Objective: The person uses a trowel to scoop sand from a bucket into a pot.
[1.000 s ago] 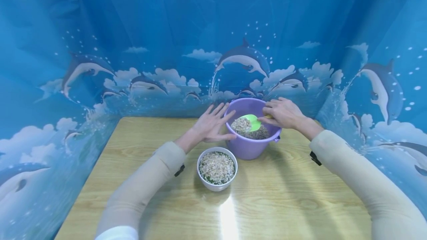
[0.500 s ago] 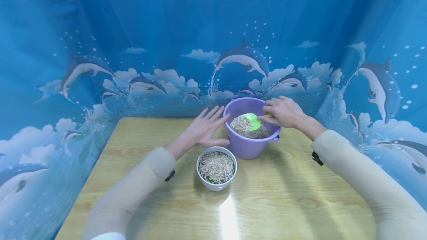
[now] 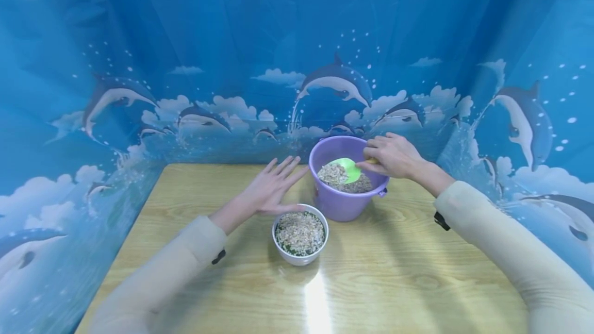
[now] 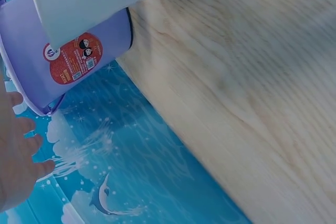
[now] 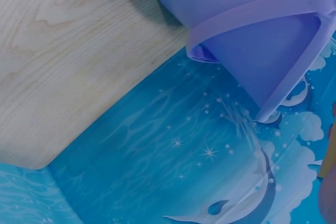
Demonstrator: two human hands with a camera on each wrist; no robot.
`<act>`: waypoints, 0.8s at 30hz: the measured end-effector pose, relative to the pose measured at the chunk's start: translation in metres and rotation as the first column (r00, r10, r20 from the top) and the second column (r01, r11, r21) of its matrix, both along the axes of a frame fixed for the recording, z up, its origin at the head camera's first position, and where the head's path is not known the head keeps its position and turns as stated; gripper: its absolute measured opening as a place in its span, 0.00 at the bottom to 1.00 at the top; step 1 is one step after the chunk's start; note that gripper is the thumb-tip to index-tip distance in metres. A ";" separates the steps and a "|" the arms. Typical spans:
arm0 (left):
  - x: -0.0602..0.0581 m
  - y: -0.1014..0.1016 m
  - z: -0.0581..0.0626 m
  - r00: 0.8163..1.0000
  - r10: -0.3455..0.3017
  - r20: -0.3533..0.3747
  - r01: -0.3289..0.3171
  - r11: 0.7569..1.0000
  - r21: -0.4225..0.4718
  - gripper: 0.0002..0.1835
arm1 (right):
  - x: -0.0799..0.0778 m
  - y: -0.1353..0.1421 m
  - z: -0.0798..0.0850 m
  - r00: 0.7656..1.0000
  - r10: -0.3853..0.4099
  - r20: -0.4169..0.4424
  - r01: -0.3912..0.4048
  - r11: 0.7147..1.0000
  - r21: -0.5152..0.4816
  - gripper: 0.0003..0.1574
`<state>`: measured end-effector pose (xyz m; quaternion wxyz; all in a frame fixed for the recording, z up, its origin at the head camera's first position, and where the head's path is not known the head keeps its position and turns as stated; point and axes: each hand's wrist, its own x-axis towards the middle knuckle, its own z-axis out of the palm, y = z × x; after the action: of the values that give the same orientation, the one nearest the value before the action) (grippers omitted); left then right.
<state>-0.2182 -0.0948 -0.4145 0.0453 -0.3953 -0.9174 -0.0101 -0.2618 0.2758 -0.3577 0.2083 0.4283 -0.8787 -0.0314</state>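
In the head view my right hand (image 3: 394, 156) grips the yellow handle of a green scoop (image 3: 351, 170) over the purple bucket (image 3: 341, 207). Pale flakes or grains (image 3: 333, 174) fill the scoop's front; darker loose material lies beneath it in the bucket. My left hand (image 3: 269, 189) has its fingers spread, with the thumb above the far rim of a white bowl (image 3: 299, 260); whether it touches the rim I cannot tell. Similar pale grains (image 3: 300, 233) cover something green in that bowl. At the right wrist view's edge, only part of the right hand (image 5: 328, 198) shows.
Both containers stand on a wood-grain table (image 3: 394, 272), the bucket near its back edge. A blue dolphin-print sheet (image 3: 232, 66) rises behind and at both sides. The left wrist view shows a red label (image 4: 79, 59) on the bucket.
My left hand has drawn back from the bucket's rim, moving left and toward me, to the bowl's far side. The right hand and loaded scoop stay nearly in place.
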 end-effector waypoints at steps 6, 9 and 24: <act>0.008 -0.012 -0.005 1.000 -0.026 -0.015 0.027 1.000 0.012 0.57 | 0.004 -0.005 0.004 1.000 0.000 0.012 -0.001 1.000 0.017 0.19; 0.012 -0.018 -0.008 0.999 -0.039 -0.019 0.039 0.999 0.001 0.57 | 0.007 -0.008 0.007 1.000 0.002 0.015 -0.002 1.000 0.027 0.20; 0.031 -0.041 -0.025 0.996 -0.085 -0.023 0.084 0.996 -0.013 0.58 | 0.015 -0.021 0.006 0.988 0.136 -0.076 -0.135 0.991 0.021 0.25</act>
<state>-0.1869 -0.1357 -0.4392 0.0533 -0.4341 -0.8993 -0.0020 -0.2468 0.2547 -0.3521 0.2405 0.4869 -0.8387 -0.0405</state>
